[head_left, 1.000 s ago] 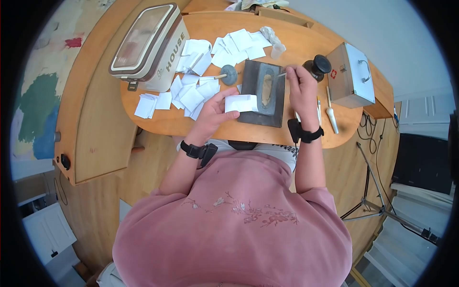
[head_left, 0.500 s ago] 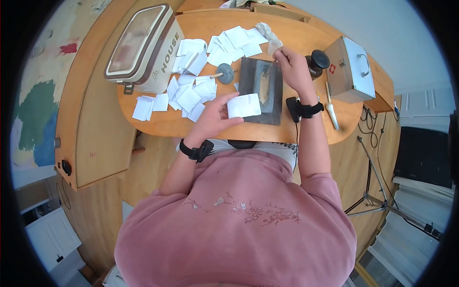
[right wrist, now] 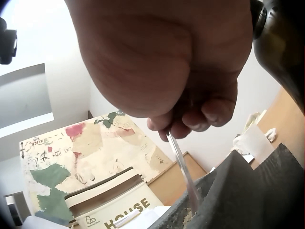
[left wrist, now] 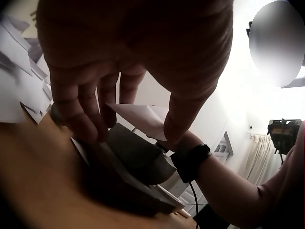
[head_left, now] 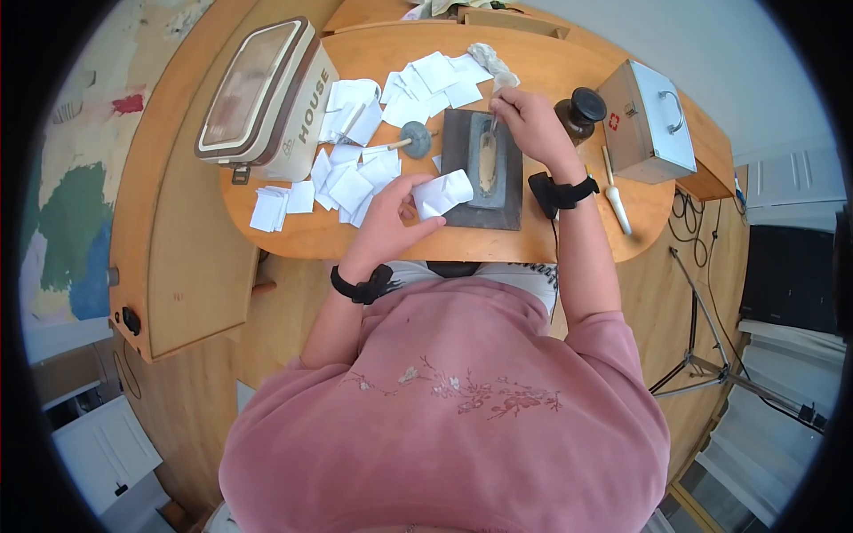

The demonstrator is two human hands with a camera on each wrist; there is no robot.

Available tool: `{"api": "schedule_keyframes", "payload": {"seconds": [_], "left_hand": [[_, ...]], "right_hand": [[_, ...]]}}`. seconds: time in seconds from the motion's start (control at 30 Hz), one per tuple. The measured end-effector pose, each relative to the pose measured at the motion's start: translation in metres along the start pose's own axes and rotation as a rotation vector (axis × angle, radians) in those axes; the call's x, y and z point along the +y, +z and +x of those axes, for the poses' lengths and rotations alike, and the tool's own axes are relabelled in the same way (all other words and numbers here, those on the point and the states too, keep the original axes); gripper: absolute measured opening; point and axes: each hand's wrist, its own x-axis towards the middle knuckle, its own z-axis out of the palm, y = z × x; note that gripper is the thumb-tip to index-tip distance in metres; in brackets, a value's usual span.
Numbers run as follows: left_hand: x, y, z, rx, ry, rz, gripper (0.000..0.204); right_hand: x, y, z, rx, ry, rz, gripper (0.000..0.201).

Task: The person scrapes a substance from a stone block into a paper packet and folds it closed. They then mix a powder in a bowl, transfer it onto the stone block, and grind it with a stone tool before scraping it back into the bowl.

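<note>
Two hands of yours are engaged at the wooden table. Your left hand holds the folded white paper piece between thumb and fingers, the thumb well apart from the fingertips on the opposite side; the paper projects beyond them, over the left edge of the dark flat board. Your right hand has its thumb and fingertips clamped together on the slim metal tool, which slants out below them, its lower end inside the long grey boat-shaped trough beside tan powder.

Readable lettering: "HOUSE" on the cream-and-brown lidded box. The silver metal case carries a red mark; smaller print on the box and the dark writing on the painted wall panel are too small to read.

The board's near edge sits inside the table's curved front edge. A strip of bare wood separates its right edge from the long white-handled tool. The grey disc with a wooden stick and the loose white paper squares narrow your room on the left; the brown jar with a black lid stands near your right hand, before the case
</note>
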Motion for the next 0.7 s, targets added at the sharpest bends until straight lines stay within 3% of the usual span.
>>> {"api": "schedule_keyframes", "payload": {"seconds": [0.1,0.17,0.2,0.4,0.47,0.5,0.6,0.67,0.7], "left_hand": [[-0.002,-0.001,-0.002,0.014,-0.008,0.000,0.066],[-0.007,-0.002,-0.002,0.027,-0.005,0.023,0.065],[-0.007,-0.003,-0.003,0.026,-0.004,0.023,0.065],[-0.006,-0.007,-0.003,0.040,0.012,0.059,0.067],[-0.009,-0.007,-0.004,0.044,0.001,0.042,0.067],[-0.009,-0.007,-0.005,0.044,0.001,0.043,0.067],[-0.009,-0.007,-0.005,0.044,-0.007,0.044,0.067],[-0.010,-0.007,-0.006,0.049,-0.023,0.036,0.066],[-0.010,-0.007,-0.006,0.050,-0.022,0.037,0.066]], "right_hand": [[0.001,-0.003,-0.002,-0.068,0.085,-0.019,0.024],[0.001,-0.002,-0.001,0.159,0.050,0.062,0.023],[0.003,-0.001,-0.001,0.160,0.051,0.061,0.023],[-0.004,-0.008,0.000,-0.157,0.104,-0.021,0.025],[-0.005,-0.007,0.001,0.089,0.116,0.052,0.025],[-0.003,-0.004,0.002,0.089,0.116,0.052,0.025],[0.000,-0.001,0.003,0.013,0.024,0.087,0.024],[-0.007,-0.006,0.000,-0.193,0.031,0.063,0.024],[-0.006,-0.007,0.000,-0.193,0.030,0.064,0.024]]}}
